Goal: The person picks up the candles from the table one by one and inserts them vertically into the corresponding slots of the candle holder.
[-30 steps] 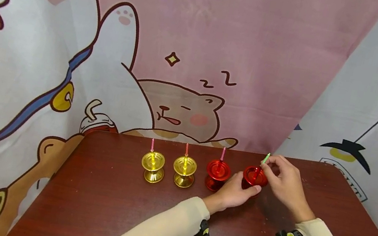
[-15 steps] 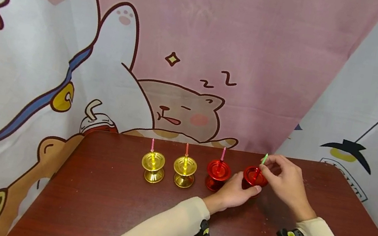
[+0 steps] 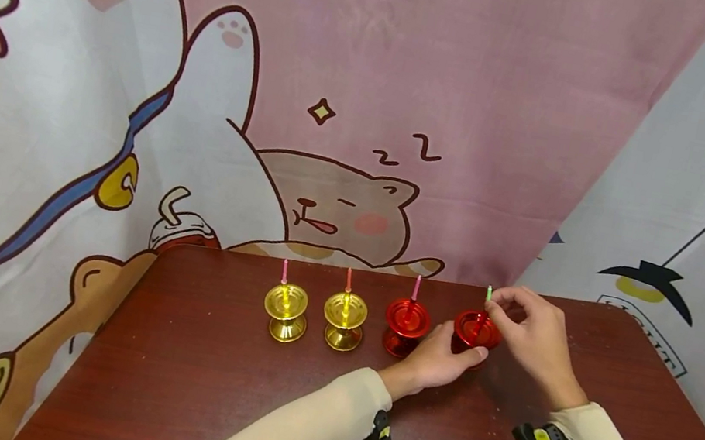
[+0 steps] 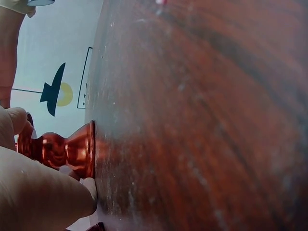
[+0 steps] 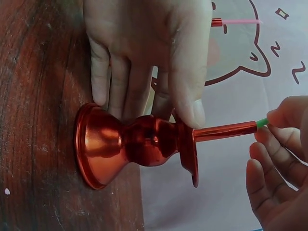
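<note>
My left hand (image 3: 434, 356) holds the red candle holder (image 3: 477, 327) at the right end of a row. In the right wrist view, the left thumb (image 5: 190, 103) lies against the dish rim while the other fingers reach behind the holder (image 5: 149, 142). The holder's base stands on the table. My right hand (image 3: 534, 343) pinches a thin green candle (image 3: 489, 294) between thumb and fingertips. The candle's lower end (image 5: 261, 123) meets the top of the holder's red tube (image 5: 226, 131), in line with it. Fingers hide part of the candle.
To the left stand another red candle holder (image 3: 407, 322) with a pink candle (image 3: 416, 286), a gold holder (image 3: 342, 338) with an orange-red candle (image 3: 349, 279), and a gold holder (image 3: 286, 329) with a pink candle (image 3: 285, 269). A printed cloth (image 3: 484, 117) hangs behind the table (image 3: 190, 380).
The green candle has swung from leaning right to upright, its top moving slightly left with my right fingers. My left hand and the holder have stayed in place.
</note>
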The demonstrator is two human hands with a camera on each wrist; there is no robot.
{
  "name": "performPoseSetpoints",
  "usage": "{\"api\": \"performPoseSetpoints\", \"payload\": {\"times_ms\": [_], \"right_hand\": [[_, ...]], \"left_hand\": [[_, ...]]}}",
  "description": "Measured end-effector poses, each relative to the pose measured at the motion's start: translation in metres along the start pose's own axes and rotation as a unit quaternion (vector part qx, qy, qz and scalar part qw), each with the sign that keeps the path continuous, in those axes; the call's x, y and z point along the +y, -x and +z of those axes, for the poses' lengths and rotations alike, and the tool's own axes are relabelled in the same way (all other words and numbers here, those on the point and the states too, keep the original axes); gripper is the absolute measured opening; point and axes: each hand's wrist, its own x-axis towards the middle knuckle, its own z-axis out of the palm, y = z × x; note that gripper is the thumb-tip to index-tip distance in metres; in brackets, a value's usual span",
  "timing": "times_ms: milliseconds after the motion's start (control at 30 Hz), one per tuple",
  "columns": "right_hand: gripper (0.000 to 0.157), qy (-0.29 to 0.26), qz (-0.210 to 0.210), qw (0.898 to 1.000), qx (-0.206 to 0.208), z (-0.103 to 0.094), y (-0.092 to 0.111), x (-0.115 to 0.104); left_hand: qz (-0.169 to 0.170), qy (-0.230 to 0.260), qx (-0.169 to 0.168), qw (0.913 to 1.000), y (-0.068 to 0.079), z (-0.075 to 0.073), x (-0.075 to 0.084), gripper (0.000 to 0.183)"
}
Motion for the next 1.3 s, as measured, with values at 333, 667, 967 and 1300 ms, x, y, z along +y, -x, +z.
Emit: {"api": "performPoseSetpoints", "payload": {"times_ms": [333, 667, 967, 1300], "right_hand": [[0.011, 0.016, -0.011, 1.0, 0.023, 0.001, 0.004, 0.003], [0.012, 0.02, -0.015, 0.999, 0.024, 0.003, 0.004, 0.005], [0.013, 0.015, -0.01, 1.0, 0.022, 0.005, 0.006, 0.005], [0.013, 0.01, 0.006, 1.0, 0.021, 0.006, 0.011, 0.005]], "left_hand": [[-0.005, 0.009, -0.002, 0.9999, -0.001, 0.001, -0.001, 0.06], [-0.006, 0.008, -0.003, 0.9999, 0.0, 0.001, 0.001, 0.06], [-0.005, 0.003, 0.0, 1.0, -0.001, 0.001, 0.002, 0.059], [-0.007, 0.005, -0.004, 1.0, -0.001, 0.001, -0.002, 0.062]]}}
